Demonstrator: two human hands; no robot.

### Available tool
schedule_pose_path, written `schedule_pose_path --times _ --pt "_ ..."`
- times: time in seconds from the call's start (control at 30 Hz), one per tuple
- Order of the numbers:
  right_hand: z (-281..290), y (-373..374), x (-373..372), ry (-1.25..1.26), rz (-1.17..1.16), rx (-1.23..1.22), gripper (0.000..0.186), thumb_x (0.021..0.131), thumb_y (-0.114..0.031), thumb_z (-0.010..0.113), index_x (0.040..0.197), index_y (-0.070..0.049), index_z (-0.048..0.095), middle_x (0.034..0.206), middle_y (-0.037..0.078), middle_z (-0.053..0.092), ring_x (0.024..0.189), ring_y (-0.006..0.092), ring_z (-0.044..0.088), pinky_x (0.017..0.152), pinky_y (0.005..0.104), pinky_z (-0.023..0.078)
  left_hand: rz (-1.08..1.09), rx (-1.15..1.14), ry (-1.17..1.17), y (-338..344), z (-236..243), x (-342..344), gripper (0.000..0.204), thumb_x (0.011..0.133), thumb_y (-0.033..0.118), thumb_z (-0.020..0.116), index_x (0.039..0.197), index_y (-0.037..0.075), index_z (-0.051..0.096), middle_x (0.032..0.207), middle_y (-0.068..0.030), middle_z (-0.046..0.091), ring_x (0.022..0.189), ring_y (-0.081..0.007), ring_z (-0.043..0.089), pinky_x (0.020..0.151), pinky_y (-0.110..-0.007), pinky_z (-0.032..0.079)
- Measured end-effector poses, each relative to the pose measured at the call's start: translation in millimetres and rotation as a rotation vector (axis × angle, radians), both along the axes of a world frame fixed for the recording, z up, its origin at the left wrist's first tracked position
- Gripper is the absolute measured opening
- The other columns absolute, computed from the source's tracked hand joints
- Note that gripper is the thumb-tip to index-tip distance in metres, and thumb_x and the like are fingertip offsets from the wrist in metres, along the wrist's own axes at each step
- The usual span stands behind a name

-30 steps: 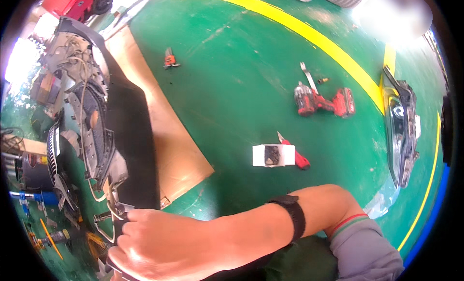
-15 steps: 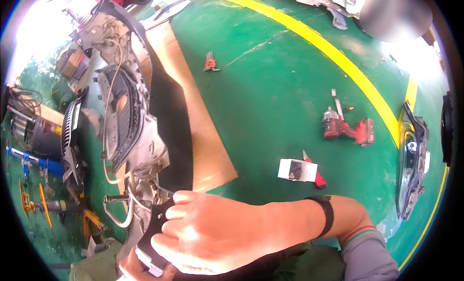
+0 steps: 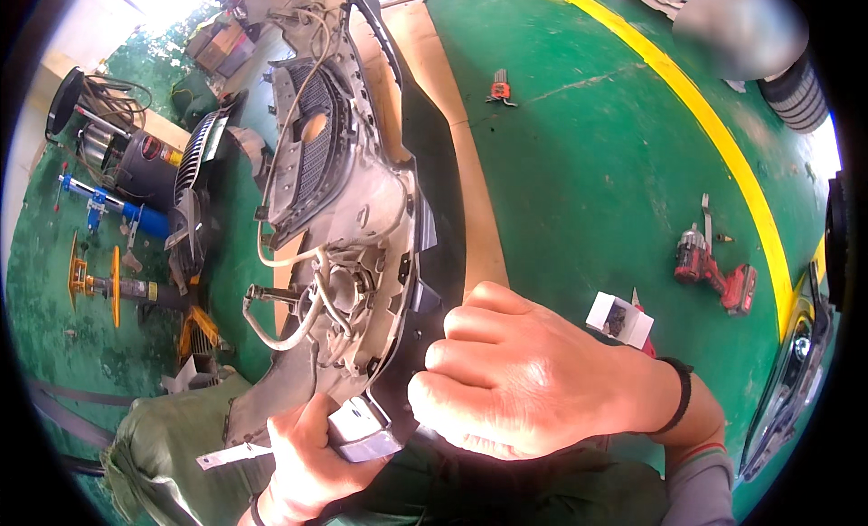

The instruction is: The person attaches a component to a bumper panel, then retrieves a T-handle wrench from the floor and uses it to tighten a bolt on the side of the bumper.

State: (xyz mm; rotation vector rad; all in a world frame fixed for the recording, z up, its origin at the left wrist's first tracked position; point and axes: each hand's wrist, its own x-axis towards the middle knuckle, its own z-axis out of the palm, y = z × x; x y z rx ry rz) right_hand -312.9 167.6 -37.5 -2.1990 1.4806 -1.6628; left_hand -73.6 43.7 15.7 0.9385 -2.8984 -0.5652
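Observation:
A car bumper [image 3: 434, 155] stretches away from me, its pale inner side with hoses facing left and its black outer side facing right. At its near end my left hand [image 3: 316, 454] is closed around a grey box-shaped piece [image 3: 357, 422]; whether this piece is fixed to the bumper, I cannot tell. From the left hand a thin whitish strip with holes [image 3: 233, 455] sticks out leftward. My right hand [image 3: 533, 381] forms a fist over the bumper's black outer side, close to the grey piece. Whatever lies inside its curled fingers is hidden.
Cardboard [image 3: 475, 219] lies under the bumper on the green floor. To the right are a white box of small dark parts [image 3: 620, 320], a red cordless impact wrench [image 3: 714, 271] and a headlight [image 3: 796, 363]. A hex key set [image 3: 501, 89] lies farther off; a grille [image 3: 194, 173] stands left.
The view has swung left, so the floor items sit farther right. More of my left hand, the grey piece and the whitish strip now shows. The right fist stays at the bumper.

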Motion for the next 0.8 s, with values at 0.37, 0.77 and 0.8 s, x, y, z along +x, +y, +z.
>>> schedule_pose_path --times 0.37,0.77,0.8 --pt "6.8 7.4 7.0 0.003 -0.103 0.062 0.015 0.086 -0.008 0.076 0.089 -0.007 0.061 0.074 0.002 0.049 0.066 0.0221 0.051 0.067 0.0362 0.041 -0.048 -0.023 0.096 -2.2 -5.2 -0.5 0.049 0.064 0.027 0.097 0.083 0.000 0.061 0.064 -0.0111 0.066 0.054 -0.0203 0.066 0.057 -0.034 0.053" --pt "5.1 0.3 5.0 -0.059 0.052 0.141 0.019 0.086 -0.013 0.073 0.093 -0.008 0.056 0.073 0.002 0.048 0.070 0.0217 0.052 0.070 0.0379 0.041 -0.078 -0.043 0.084 -2.5 -4.6 -2.2 0.052 0.064 0.028 0.098 0.077 0.003 0.054 0.057 -0.0099 0.061 0.048 -0.0224 0.063 0.052 -0.034 0.050" --pt "6.0 1.6 5.0 -0.051 0.038 0.136 0.019 0.086 -0.013 0.073 0.092 -0.008 0.056 0.073 0.002 0.048 0.070 0.0218 0.052 0.070 0.0377 0.041 -0.088 -0.051 0.074 -2.8 -4.8 -2.1 0.053 0.064 0.028 0.098 0.076 0.003 0.054 0.057 -0.0100 0.061 0.048 -0.0225 0.063 0.052 -0.034 0.050"
